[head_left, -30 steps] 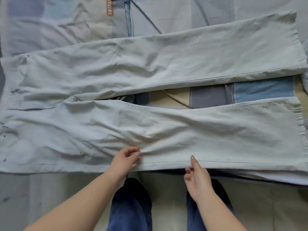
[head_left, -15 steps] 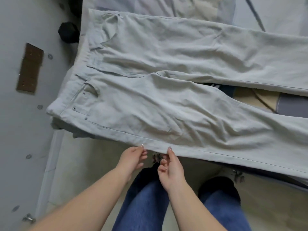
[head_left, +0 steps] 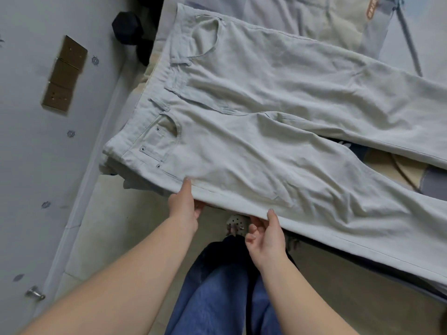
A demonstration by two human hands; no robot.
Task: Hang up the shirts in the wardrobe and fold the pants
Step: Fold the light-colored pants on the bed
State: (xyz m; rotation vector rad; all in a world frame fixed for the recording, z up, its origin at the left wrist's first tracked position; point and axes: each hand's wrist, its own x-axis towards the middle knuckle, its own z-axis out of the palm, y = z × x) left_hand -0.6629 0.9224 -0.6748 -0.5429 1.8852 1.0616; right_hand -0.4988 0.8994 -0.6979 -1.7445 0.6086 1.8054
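Observation:
Pale grey-green pants lie spread flat on the bed, waistband to the left, both legs running off to the right with a gap between them. My left hand pinches the near side seam just below the front pocket, thumb on top and fingers under the cloth. My right hand pinches the same near edge a little further along the thigh, thumb on top, other fingers curled underneath.
A patchwork bedspread in blue, beige and grey lies under the pants. A white wardrobe door with a metal knob stands at the left. A black dumbbell sits on the floor by the bed. My blue jeans are below.
My view and both hands have shifted left along the near leg, from the knee area toward the hip and pocket. Both hands now hold the seam edge near the waist.

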